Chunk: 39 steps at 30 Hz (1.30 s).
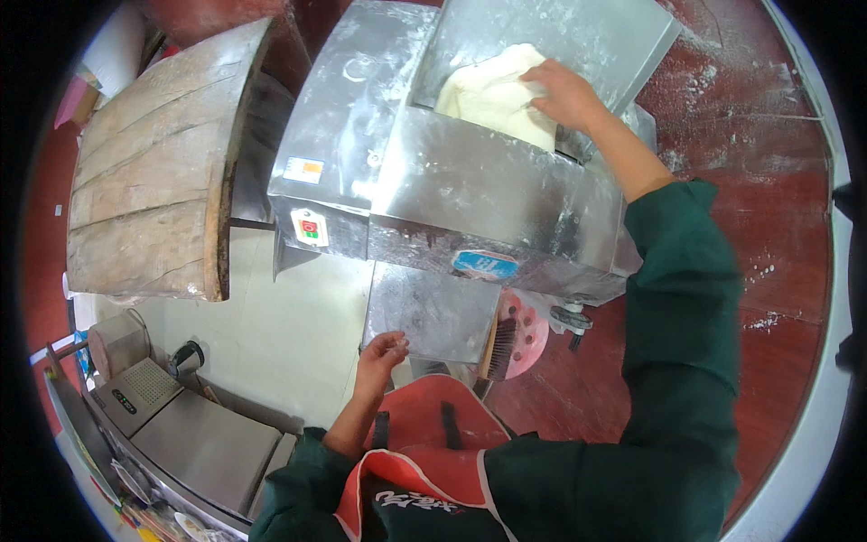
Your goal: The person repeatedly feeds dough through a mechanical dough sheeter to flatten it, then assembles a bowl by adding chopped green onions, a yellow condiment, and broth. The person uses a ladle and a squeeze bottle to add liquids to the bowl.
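A sheet of pale dough (491, 98) lies on the sloped metal tray (576, 40) of a stainless steel dough sheeter (474, 169), its lower edge going down behind the front cover. My right hand (562, 95) is on the dough's right side, fingers bent against it; whether they pinch it is hard to tell. Lower down, my left hand (384, 352) hovers over the machine's lower metal tray (433, 308) near its front left corner, fingers loosely curled and holding nothing. Flour dusts the machine's top.
A wooden-topped table (156, 169) stands left of the machine. The switch plate (309, 227) has red and green buttons. A brush (501, 345) and a pink perforated stool (528, 332) sit beside the lower tray. At lower left is a steel appliance (203, 440). Flour is scattered on the red floor (758, 237).
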Available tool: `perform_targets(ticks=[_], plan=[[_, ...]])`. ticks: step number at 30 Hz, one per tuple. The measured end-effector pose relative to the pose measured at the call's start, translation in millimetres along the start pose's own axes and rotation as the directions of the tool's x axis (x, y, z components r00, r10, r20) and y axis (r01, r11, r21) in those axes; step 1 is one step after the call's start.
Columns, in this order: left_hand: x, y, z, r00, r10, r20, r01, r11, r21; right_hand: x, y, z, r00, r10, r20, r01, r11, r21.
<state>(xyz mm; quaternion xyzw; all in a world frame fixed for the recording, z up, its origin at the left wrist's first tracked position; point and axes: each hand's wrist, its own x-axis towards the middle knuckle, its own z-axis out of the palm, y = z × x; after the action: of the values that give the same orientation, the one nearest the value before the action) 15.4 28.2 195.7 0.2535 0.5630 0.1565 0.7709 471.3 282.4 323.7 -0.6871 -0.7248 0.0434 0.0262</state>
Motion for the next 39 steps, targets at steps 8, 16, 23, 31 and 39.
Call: perform_targets(ticks=[8,16,23,31,39], plan=[[70.1,-15.7,6.4,0.999,0.049,0.016,-0.050,0.998,0.047,-149.4,-132.2,-27.6,0.974,-0.084,0.212,-0.141,0.513,0.847],[95.4,-17.1,3.9,1.000,0.021,-0.013,-0.019,0.990,0.139,-296.0,-145.0,296.4,0.518,0.454,0.725,-0.673,-0.306,0.673],[99.8,-40.0,-5.8,0.998,-0.029,-0.061,0.035,0.994,0.107,-249.6,-101.4,365.1,0.322,0.602,0.731,-0.270,-0.681,0.680],[107.5,-60.6,-11.2,0.997,-0.031,-0.073,0.037,0.996,0.085,-210.7,-114.7,375.5,0.455,0.544,0.705,-0.076,-0.765,0.639],[145.4,-71.4,-6.6,0.998,-0.030,-0.062,0.031,0.999,0.026,-225.2,-164.1,385.6,0.638,0.442,0.630,-0.103,-0.762,0.639]])
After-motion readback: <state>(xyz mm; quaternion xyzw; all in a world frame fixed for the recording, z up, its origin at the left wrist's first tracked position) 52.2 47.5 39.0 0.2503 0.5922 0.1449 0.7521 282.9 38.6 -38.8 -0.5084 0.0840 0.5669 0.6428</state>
